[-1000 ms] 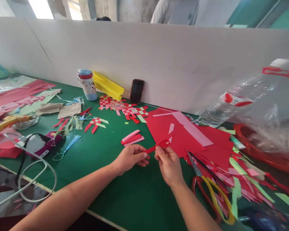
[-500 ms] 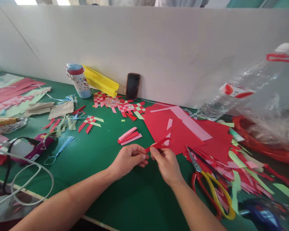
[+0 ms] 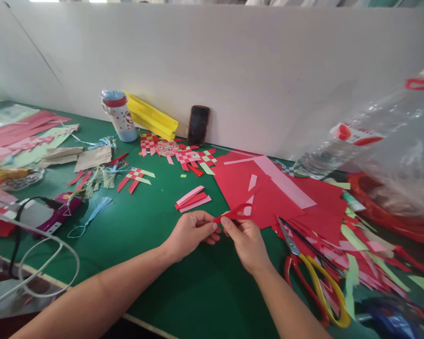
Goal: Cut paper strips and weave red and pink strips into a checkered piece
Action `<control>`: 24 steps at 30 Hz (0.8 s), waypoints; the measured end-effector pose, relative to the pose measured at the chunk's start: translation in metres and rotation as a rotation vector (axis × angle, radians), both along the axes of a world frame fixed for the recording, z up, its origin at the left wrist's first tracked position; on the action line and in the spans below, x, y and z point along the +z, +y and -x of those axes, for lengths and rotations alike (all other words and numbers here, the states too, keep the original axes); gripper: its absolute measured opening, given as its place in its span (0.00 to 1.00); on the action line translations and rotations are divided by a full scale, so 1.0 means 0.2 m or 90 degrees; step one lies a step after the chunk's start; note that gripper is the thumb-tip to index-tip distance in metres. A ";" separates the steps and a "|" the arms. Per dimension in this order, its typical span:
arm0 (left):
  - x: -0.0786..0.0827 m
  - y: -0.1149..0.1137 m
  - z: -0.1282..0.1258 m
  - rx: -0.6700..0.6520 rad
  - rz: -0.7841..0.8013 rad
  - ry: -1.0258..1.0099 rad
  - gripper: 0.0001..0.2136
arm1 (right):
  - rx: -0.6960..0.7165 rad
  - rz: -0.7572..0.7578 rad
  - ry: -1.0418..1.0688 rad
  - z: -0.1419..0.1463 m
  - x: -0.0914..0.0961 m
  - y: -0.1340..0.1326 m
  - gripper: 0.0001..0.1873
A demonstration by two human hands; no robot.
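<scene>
A red paper strip (image 3: 238, 211) is pinched between my two hands, its loose part curling up to the right. My left hand (image 3: 194, 234) is closed on the strip's left end, thumb against fingers. Close beside it, my right hand (image 3: 245, 238) grips the same strip between thumb and forefinger. Just beyond my left hand lie several short pink and red strips (image 3: 193, 200). Large red paper sheets (image 3: 279, 197) spread behind my right hand. Scissors (image 3: 304, 263) with red and yellow handles rest to the right of it.
Paper scraps (image 3: 363, 256) pile at the right, near a tilted plastic bottle (image 3: 360, 132). Along the white partition (image 3: 254, 70) stand a phone (image 3: 198, 125), a yellow folder-like piece (image 3: 151, 117) and a cup (image 3: 120, 117). Woven paper pieces (image 3: 136, 178), tassels (image 3: 92, 216) and a cable (image 3: 76, 268) lie left.
The view has shifted slightly, so the background sits a little further right. Both hands keep their hold on the red strip, with barely any movement.
</scene>
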State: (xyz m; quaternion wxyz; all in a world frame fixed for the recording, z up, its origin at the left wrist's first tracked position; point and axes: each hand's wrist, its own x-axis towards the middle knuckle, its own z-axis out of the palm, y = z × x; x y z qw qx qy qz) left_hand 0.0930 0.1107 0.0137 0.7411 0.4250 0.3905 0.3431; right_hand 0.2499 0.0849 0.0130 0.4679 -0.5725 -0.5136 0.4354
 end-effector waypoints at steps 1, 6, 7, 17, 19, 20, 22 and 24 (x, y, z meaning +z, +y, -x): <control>0.00 0.00 0.00 0.001 0.000 0.001 0.18 | 0.002 -0.001 -0.001 0.00 0.00 0.00 0.16; 0.01 0.00 0.00 0.003 0.000 0.010 0.17 | -0.002 0.005 -0.013 0.00 0.00 0.00 0.16; 0.01 0.00 0.00 0.005 -0.001 0.011 0.17 | -0.004 0.007 -0.010 0.00 0.00 0.00 0.16; 0.00 0.00 -0.01 0.014 -0.005 0.029 0.14 | -0.010 0.021 0.006 0.00 0.00 0.00 0.18; 0.00 0.00 -0.01 0.015 -0.007 0.029 0.15 | -0.011 0.021 0.003 0.00 0.00 0.00 0.18; 0.00 0.00 -0.01 0.016 -0.009 0.027 0.15 | -0.010 0.020 0.002 0.00 0.00 0.00 0.17; 0.00 0.00 0.00 0.017 -0.019 0.023 0.15 | -0.006 0.015 -0.001 0.00 0.00 0.00 0.16; 0.00 0.00 0.00 0.019 -0.028 0.023 0.15 | 0.000 0.008 -0.007 0.00 0.00 0.00 0.16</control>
